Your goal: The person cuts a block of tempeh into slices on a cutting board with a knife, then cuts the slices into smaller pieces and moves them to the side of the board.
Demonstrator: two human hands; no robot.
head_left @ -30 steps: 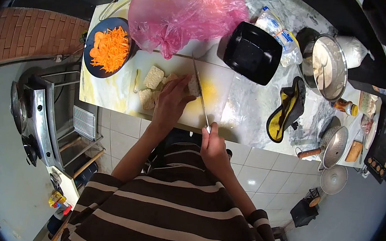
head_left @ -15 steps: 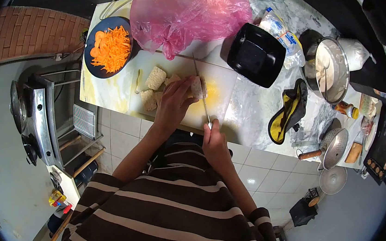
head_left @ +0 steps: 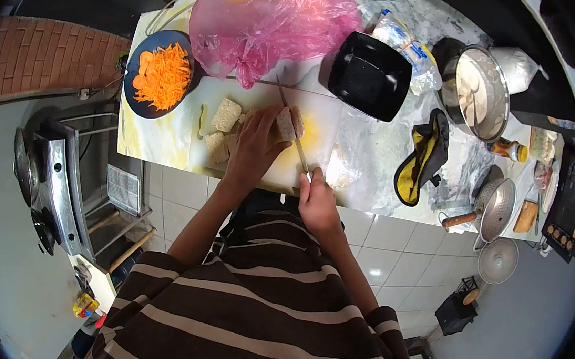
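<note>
My left hand (head_left: pixel 252 148) is closed on a tempeh block (head_left: pixel 284 125), pressing it against the cutting board (head_left: pixel 320 158). In my right hand (head_left: pixel 320 202) is the handle of a knife (head_left: pixel 301 152), its blade pointing away from me. The blade stands in the block, and a thin tempeh slice (head_left: pixel 298 121) shows on its right side. Left of my hand lie a pale tempeh piece (head_left: pixel 226 115) and a second tempeh piece (head_left: pixel 216 147). More tempeh is partly hidden by my left hand. Yellow stains mark the board right of the knife.
A dark plate (head_left: pixel 130 88) holds shredded carrot (head_left: pixel 165 79) at the left. Beyond the board sit a pink plastic bag (head_left: pixel 267 32) and a black bowl (head_left: pixel 370 77). Rightward are a black-yellow cloth mitt (head_left: pixel 413 164), a metal pot (head_left: pixel 501 120) and a strainer (head_left: pixel 496 206).
The blade now sits within the tempeh, with a slice visible to its right. My right hand keeps its grip. The whole view has shifted slightly.
</note>
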